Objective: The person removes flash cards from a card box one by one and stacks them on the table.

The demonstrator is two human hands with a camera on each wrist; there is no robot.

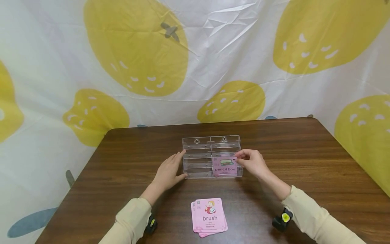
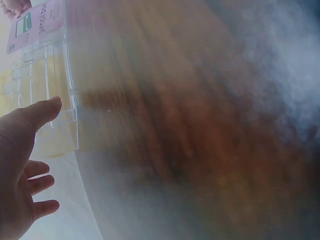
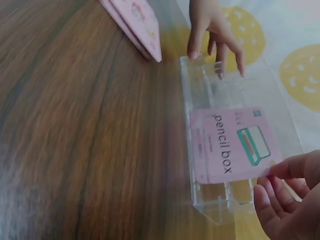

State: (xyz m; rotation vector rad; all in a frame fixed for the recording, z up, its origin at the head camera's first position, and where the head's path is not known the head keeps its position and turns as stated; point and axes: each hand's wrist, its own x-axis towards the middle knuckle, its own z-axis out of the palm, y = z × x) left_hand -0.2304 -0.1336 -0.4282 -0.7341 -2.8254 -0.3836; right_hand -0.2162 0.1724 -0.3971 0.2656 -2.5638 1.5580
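Note:
A clear plastic rack with tiered compartments in two columns stands on the table. My right hand pinches the upper right corner of a pink "pencil box" flashcard. The card's lower edge sits in the front right compartment, as the right wrist view of the card also shows. At the rack's left side rests my left hand, fingers extended and spread, thumb by the front corner. In the left wrist view that thumb lies against the rack's edge.
A small stack of pink flashcards, "brush" on top, lies on the brown wooden table in front of the rack. Behind the table hangs a white cloth with yellow lemons. Dark wrist devices sit at both cuffs.

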